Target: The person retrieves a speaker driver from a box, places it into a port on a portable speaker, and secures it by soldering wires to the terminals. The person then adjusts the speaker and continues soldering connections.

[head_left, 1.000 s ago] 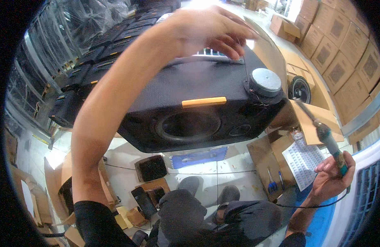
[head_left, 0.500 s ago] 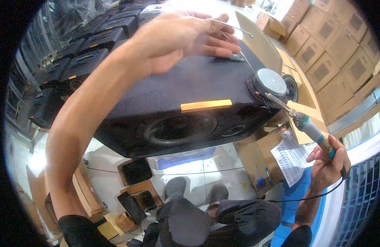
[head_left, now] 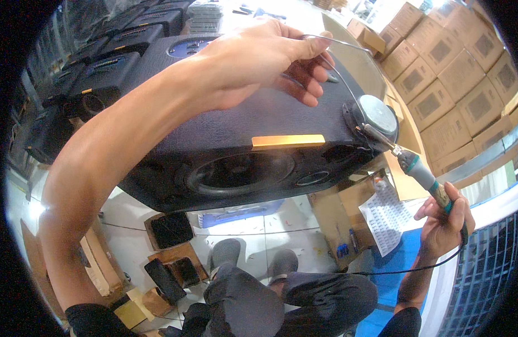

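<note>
My right hand (head_left: pixel 447 227) is wrapped round the handle of a soldering iron (head_left: pixel 420 171), whose tip points up and left to the edge of a small loudspeaker driver (head_left: pixel 378 112). That driver lies magnet side up on the right end of a large black speaker cabinet (head_left: pixel 214 132). Between thumb and forefinger, my left hand (head_left: pixel 264 56) pinches a thin solder wire (head_left: pixel 347 81); the other fingers hang loosely curled. The wire bends down to the driver's edge, close to the iron's tip. Whether tip and wire touch there is too small to tell.
An orange strip (head_left: pixel 288 141) lies along the cabinet's front edge. More black cabinets (head_left: pixel 110 73) stand at the left, and stacked cartons (head_left: pixel 438 84) at the right. The iron's black cord (head_left: pixel 393 272) runs below my right hand. A printed sheet (head_left: pixel 387 216) hangs nearby.
My left hand has turned and its fingers have drawn in, with the wire now pinched at thumb and forefinger. The iron's tip stays by the driver. The whole view has shifted slightly.
</note>
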`<action>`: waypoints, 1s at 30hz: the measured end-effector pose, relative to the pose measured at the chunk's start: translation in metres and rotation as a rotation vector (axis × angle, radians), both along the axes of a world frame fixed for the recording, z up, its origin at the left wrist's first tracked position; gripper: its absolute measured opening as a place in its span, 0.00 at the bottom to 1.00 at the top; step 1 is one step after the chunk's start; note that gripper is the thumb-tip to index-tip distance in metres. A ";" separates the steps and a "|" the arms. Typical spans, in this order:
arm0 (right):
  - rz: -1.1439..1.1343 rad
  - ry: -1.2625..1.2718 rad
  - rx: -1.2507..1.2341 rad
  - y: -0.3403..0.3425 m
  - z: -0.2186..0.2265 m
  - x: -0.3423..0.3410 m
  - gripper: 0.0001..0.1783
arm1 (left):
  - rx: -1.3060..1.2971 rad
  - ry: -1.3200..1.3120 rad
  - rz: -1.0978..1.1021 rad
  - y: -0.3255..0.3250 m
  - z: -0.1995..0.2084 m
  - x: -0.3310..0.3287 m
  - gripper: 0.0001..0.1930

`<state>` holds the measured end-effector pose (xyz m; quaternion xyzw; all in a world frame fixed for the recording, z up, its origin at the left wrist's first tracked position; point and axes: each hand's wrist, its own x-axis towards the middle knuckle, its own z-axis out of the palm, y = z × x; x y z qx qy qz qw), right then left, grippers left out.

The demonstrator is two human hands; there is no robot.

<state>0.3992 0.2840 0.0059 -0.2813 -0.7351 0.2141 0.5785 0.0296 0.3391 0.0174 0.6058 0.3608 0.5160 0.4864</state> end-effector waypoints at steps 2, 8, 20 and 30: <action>-0.015 0.006 0.001 0.000 0.000 -0.001 0.25 | -0.007 -0.003 0.002 0.001 -0.002 0.000 0.18; -0.025 0.015 -0.028 0.002 0.002 -0.003 0.26 | -0.007 0.001 -0.020 0.003 -0.005 0.000 0.17; -0.056 -0.023 -0.030 0.003 0.003 -0.007 0.27 | -0.031 0.004 0.002 0.002 -0.007 0.003 0.17; -0.055 0.025 -0.051 0.006 0.003 -0.009 0.26 | -0.027 0.001 -0.009 0.003 -0.008 0.003 0.19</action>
